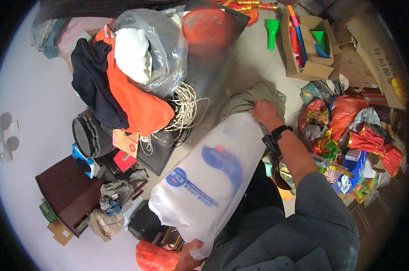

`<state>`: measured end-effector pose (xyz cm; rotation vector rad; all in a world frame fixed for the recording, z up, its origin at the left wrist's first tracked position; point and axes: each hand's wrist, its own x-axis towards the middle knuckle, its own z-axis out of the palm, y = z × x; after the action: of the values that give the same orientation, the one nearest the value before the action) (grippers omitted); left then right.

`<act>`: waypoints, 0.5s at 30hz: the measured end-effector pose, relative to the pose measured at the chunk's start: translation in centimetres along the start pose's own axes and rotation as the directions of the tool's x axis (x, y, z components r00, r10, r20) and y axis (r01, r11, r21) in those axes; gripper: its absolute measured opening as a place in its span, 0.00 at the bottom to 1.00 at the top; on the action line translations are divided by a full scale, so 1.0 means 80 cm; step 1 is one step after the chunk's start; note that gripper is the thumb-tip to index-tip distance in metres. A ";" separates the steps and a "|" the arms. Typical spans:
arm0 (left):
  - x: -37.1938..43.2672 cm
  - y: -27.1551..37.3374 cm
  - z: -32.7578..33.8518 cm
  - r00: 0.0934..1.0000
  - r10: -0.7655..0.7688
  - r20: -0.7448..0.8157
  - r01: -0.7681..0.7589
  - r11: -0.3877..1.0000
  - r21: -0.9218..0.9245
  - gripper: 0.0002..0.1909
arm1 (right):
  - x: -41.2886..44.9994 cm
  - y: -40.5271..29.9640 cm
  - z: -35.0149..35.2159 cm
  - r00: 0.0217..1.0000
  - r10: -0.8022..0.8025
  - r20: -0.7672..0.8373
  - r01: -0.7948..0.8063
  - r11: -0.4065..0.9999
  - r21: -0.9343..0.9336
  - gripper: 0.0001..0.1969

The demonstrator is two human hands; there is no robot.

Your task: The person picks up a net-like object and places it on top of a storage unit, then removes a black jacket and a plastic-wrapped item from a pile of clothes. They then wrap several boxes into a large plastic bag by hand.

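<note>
A long white plastic bag [204,183] with blue printing stretches diagonally in front of me. My right hand [266,115], with a black band and device on the wrist, grips it at the upper end. Bunched olive-grey material [252,98] lies around and beyond those fingers; whether it is cloth or another bag I cannot tell. At the lower end my left hand [190,255] clutches the bag's corner, partly cut off by the picture's bottom edge. Next to the left hand is a red plastic bag [155,255]. What the white bag contains is hidden.
Orange cloth [133,105], dark cloth [92,78], a clear plastic bag [167,50] and coiled cord [185,108] are piled upper left. A red round stool seat [207,28] stands behind. At right are an open cardboard box [309,67] and heaped festive decorations [348,118].
</note>
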<state>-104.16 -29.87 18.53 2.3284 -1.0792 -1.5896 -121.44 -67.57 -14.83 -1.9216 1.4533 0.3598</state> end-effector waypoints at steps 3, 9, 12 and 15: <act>0.004 -0.002 0.003 0.996 -0.030 -0.080 0.025 0.998 -0.060 0.07 | -0.041 0.002 -0.010 0.998 -0.045 -0.051 0.046 0.998 0.035 0.23; 0.057 0.052 -0.028 0.945 -0.106 -0.310 -0.003 0.944 -0.331 0.12 | -0.136 0.055 0.078 0.961 0.132 -0.242 -0.075 0.970 0.232 0.27; 0.079 0.059 -0.040 0.910 -0.005 -0.414 -0.091 0.973 -0.213 0.10 | -0.178 0.057 0.116 0.979 0.174 -0.104 -0.131 0.934 0.333 0.25; 0.110 0.090 -0.054 0.942 -0.051 -0.331 -0.085 0.920 -0.383 0.05 | -0.206 0.044 0.151 0.996 0.082 0.039 -0.091 0.914 0.396 0.25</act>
<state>-102.27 -41.80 17.11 2.1915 -0.6322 -1.2002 -127.97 -47.94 -15.05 -1.5266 1.4704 0.1098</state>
